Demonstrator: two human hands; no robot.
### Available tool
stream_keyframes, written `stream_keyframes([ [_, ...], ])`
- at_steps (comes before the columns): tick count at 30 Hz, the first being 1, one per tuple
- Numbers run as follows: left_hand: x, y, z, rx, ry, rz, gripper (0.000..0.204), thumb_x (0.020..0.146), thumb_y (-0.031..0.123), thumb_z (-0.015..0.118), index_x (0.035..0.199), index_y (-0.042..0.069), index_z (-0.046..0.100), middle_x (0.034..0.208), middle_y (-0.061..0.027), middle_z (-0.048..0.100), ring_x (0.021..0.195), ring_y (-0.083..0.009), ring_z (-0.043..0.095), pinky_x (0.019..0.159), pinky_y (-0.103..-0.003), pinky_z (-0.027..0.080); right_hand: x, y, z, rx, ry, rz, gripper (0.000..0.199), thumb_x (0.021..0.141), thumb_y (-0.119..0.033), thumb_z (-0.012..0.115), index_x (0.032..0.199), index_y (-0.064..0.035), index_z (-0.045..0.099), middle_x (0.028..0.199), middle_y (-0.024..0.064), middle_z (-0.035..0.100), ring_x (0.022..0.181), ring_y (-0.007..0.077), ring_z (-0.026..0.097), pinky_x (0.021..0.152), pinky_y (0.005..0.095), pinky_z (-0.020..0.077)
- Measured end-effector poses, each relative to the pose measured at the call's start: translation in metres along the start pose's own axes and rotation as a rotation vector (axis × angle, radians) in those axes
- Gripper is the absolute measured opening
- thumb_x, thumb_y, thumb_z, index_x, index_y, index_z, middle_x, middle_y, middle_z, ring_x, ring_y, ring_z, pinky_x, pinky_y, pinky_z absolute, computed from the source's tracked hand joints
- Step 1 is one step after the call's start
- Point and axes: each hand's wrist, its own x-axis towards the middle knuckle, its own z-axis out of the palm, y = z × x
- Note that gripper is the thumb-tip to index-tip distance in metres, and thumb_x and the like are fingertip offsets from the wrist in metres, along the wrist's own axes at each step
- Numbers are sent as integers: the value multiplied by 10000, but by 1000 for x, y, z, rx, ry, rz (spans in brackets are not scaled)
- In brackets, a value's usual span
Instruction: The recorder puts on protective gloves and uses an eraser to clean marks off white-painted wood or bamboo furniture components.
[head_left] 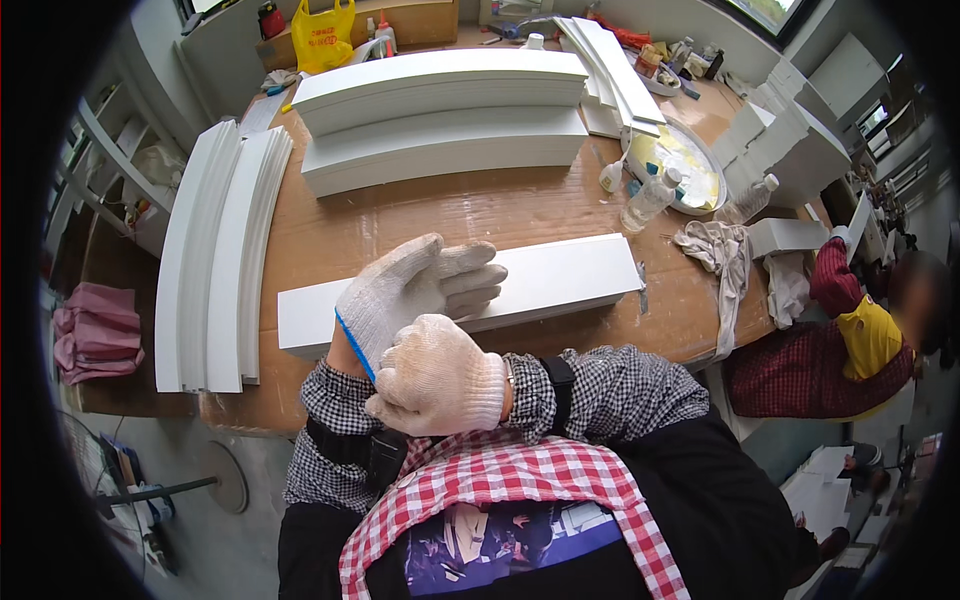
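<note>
I wear pale knitted work gloves on both hands. My left hand (415,280) is held up with its fingers stretched out and holds nothing; its glove has a blue-edged cuff (355,343). My right hand (440,375) is closed at the left wrist, its curled fingers at that cuff and partly hidden from view. Just beyond and below the hands, a stack of long white boards (560,280) lies across the near part of the brown-covered table (450,222).
More white board stacks stand at the back (440,110) and left (215,260). At the right are a clear bottle (650,200), a round tray (712,190) and a rag (718,260). Another person (830,350) works to the right. A stand base (228,480) is on the floor.
</note>
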Motion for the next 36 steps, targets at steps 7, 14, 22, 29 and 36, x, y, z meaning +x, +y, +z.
stream_keyframes([
  [7, 9, -4, 5, 239, 184, -270, 947, 894, 638, 559, 1322, -201, 455, 1256, -389, 551, 1250, -443, 537, 1086, -491, 427, 0, 5, 2, 34, 98, -64, 354, 870, -345, 642, 612, -105, 674, 559, 84, 604, 559, 282, 625, 591, 412, 518],
  [14, 18, 9, 16, 346, 316, -369, 997, 867, 769, 443, 1400, -73, 462, 1376, -320, 482, 1256, -383, 531, 1065, -477, 457, 2, 0, -10, -19, 20, -121, 378, 883, -367, 634, 594, -124, 652, 549, 70, 599, 544, 257, 620, 568, 393, 505],
  [22, 8, 13, 17, -8, 566, -92, 826, 918, 683, 459, 1429, 35, 445, 1493, -285, 337, 1402, -395, 331, 1207, -541, 205, 2, 2, 6, 87, 41, -164, 405, 915, -375, 611, 598, -125, 651, 563, 66, 612, 547, 261, 628, 580, 400, 518],
  [29, 11, 32, -2, 370, 679, 602, 406, 1067, 266, 413, 1392, 25, 451, 1401, -182, 520, 1412, -252, 390, 1230, -431, 252, 23, -2, -6, -37, -112, -72, 293, 869, -359, 665, 733, -100, 680, 676, 85, 651, 675, 267, 671, 667, 440, 542],
  [36, -32, 46, -60, 1755, 960, 265, 588, 992, 404, 509, 1430, 15, 452, 1510, -197, 414, 1479, -320, 268, 1238, -433, 194, 27, 26, 35, -251, -178, 211, 768, 929, -571, 513, 1414, 24, 468, 1472, 268, 438, 1435, 358, 347, 1206, 444, 242],
])
